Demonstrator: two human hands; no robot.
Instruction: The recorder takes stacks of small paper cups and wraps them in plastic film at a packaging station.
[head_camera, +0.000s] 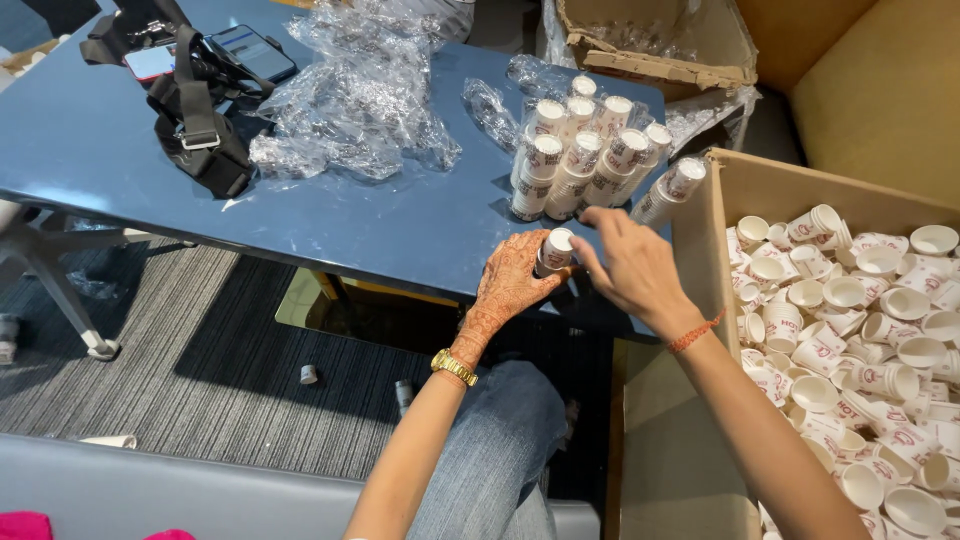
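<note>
Two hands are meeting at the near edge of the blue table (120, 150), centre of frame, & you're working w/ both on one short stack of paper cups (553, 252).

Going left to right: upper left, a black strap harness (200, 130) is lying on the table w/ a phone (252, 50) just beside it. Right of that, a heap of crumpled clear plastic wrap (360, 100) is spreading across the top centre. Lower left, striped grey carpet (200, 370) is showing under the table, w/ a small cup (309, 374) lying on it.

Centre: your left hand (508, 290), patterned w/ henna & wearing a gold watch (454, 367) at the wrist, is wrapping fingers around the stack from the left side, holding it. Your right hand (630, 265), orange thread at the wrist, is coming in from the right w/ fingers loosely curled, fingertips touching the stack's top; can't tell if it's gripping. The stack is standing tilted at the table's front edge.

Just above, approx a dozen taller cup stacks (585, 160) are standing tight together, leaning back. One more stack (672, 190) is leaning near the cardboard box (700, 260) wall.

Right side: that big open box is sitting full of loose white cups (860, 350), jumbled every way. Upper right, another torn carton (650, 50) is sitting behind the table.
</note>
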